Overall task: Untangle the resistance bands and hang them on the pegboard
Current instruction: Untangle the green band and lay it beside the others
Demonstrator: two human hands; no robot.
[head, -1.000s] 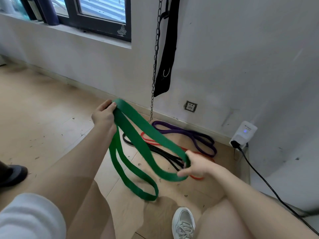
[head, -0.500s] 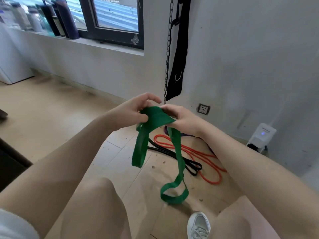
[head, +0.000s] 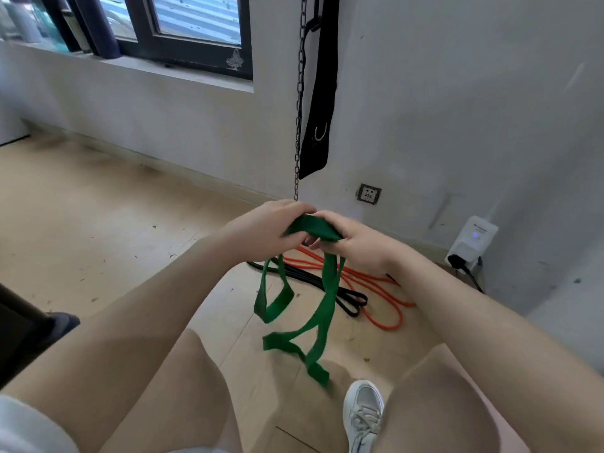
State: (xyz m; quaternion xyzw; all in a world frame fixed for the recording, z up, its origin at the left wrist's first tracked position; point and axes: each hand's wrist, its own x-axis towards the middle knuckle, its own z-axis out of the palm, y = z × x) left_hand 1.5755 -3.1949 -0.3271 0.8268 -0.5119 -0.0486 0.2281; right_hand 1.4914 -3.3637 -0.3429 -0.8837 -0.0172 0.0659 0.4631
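My left hand [head: 261,230] and my right hand [head: 353,240] meet in the middle of the view, both closed on the top of a wide green resistance band [head: 323,308]. The band is gathered between my fingers and its loops dangle below, twisted, above the floor. Behind it on the floor lie a black band [head: 327,286] and an orange-red band [head: 379,289], overlapping each other near the wall. No pegboard is in sight.
A metal chain [head: 299,103] and a black strap [head: 318,93] hang down the wall just beyond my hands. A wall socket [head: 368,193], a white plugged-in device [head: 472,243], my knees and a white shoe [head: 364,416] are around; a window [head: 192,24] at upper left.
My hands, spread apart a second ago with the green band stretched between them, have come together. The band now hangs bunched in shorter loops, swinging.
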